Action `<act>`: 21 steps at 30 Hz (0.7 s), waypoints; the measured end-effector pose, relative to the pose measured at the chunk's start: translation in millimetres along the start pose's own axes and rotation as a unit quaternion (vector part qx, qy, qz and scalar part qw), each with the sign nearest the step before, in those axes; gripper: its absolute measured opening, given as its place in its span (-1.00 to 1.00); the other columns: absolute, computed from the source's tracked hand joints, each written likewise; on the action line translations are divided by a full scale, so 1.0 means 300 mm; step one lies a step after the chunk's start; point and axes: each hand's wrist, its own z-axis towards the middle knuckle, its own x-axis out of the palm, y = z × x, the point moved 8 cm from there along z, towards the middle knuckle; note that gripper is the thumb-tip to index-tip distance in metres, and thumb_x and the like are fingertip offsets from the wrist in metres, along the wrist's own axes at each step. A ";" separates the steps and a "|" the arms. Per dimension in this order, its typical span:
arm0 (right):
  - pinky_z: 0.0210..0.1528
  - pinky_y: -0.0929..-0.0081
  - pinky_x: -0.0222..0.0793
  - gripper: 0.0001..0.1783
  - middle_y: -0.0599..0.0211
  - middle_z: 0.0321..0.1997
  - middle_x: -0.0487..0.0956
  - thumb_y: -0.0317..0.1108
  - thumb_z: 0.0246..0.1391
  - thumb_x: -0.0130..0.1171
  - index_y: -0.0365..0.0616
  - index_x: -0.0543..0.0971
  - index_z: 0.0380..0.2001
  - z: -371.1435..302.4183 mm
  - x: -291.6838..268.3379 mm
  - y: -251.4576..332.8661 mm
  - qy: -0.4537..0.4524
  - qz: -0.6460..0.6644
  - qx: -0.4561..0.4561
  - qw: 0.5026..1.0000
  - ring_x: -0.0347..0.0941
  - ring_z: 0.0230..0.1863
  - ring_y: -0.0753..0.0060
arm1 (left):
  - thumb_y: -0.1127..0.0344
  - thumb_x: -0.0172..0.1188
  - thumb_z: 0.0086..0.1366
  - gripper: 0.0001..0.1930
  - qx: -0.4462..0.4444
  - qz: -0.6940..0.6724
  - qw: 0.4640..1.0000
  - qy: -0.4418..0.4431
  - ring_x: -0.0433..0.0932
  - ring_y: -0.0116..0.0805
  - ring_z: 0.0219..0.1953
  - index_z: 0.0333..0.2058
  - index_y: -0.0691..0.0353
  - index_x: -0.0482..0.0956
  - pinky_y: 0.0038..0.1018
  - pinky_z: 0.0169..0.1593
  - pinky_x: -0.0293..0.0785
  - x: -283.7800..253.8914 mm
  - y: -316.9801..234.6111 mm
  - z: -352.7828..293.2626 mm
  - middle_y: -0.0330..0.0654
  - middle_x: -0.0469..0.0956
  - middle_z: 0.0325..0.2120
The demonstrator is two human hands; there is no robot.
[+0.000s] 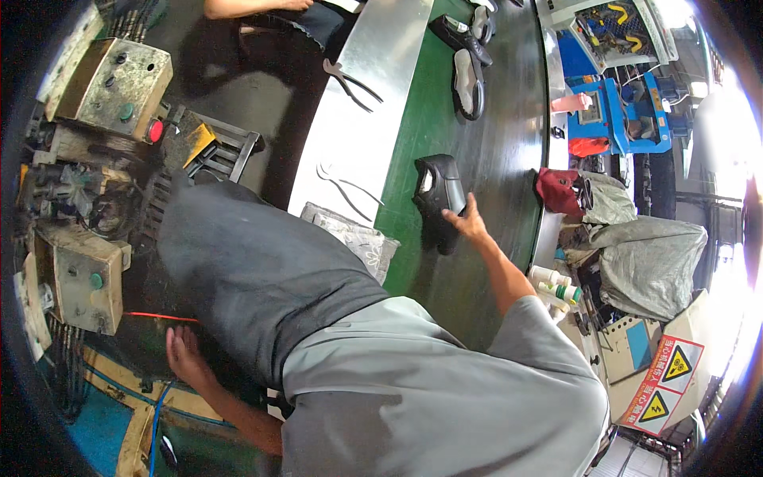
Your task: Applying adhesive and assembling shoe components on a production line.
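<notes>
My right hand [473, 219] reaches over the conveyor belt with thumb and fingers spread. Its thumb lies against the side of a black shoe [451, 191], which rests on the belt. Down at the left, my left hand [186, 354] hangs beside a machine with its fingers apart and nothing visible in them. An orange-red line [159, 316] runs just above its fingertips. Left of the belt, two pairs of pliers, the nearer pliers [348, 191] and the farther pliers [350, 83], lie on a metal ledge [338, 139] with their handles apart.
Farther along the green-and-dark belt [509, 143] sit more shoes, including a shoe with a pale inside [467, 83]. A grey patterned cloth pad [350, 238] lies at the ledge's near end. Machine control boxes [119, 91] stand left. Another person's arm [246, 6] shows at the top.
</notes>
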 end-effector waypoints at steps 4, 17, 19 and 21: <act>0.53 0.19 0.29 0.26 -0.06 0.47 0.47 0.02 0.08 0.66 -0.34 0.14 0.60 -0.093 0.164 0.185 0.044 0.090 0.032 0.994 0.41 0.47 0.06 | 0.24 0.16 0.63 -0.44 0.047 0.046 0.998 -0.018 0.61 0.05 0.27 0.41 0.54 0.38 -0.17 0.39 0.55 0.077 -0.223 -0.045 0.23 0.56 0.26; 0.04 0.15 0.64 -0.44 0.30 -0.05 0.68 -0.29 0.16 0.53 -0.12 0.57 0.18 -0.331 0.192 0.321 0.158 0.511 0.164 0.829 0.66 -0.06 0.27 | 0.21 0.24 0.59 -0.43 0.000 -0.016 0.934 0.358 0.68 -0.08 0.18 0.42 0.41 0.43 -0.18 0.28 0.63 1.118 -0.227 -0.195 0.21 0.61 0.19; 0.17 0.16 0.59 -0.30 0.27 0.04 0.68 -0.23 0.11 0.56 -0.16 0.53 0.28 -0.403 0.184 0.579 0.221 0.458 0.053 0.859 0.65 0.04 0.25 | 0.01 0.20 0.62 -0.37 -0.043 -0.011 0.917 0.397 0.62 -0.04 0.26 0.47 0.28 0.40 -0.14 0.33 0.56 1.259 -0.209 -0.232 0.19 0.55 0.28; 0.27 0.16 0.54 -0.12 0.14 0.19 0.62 -0.17 0.08 0.59 -0.25 0.44 0.40 -0.478 0.161 0.805 0.211 0.311 -0.102 0.921 0.61 0.15 0.18 | -0.14 0.10 0.65 -0.35 -0.188 -0.104 0.890 0.402 0.60 -0.11 0.28 0.50 0.15 0.38 -0.17 0.34 0.54 1.372 -0.214 -0.241 0.06 0.55 0.32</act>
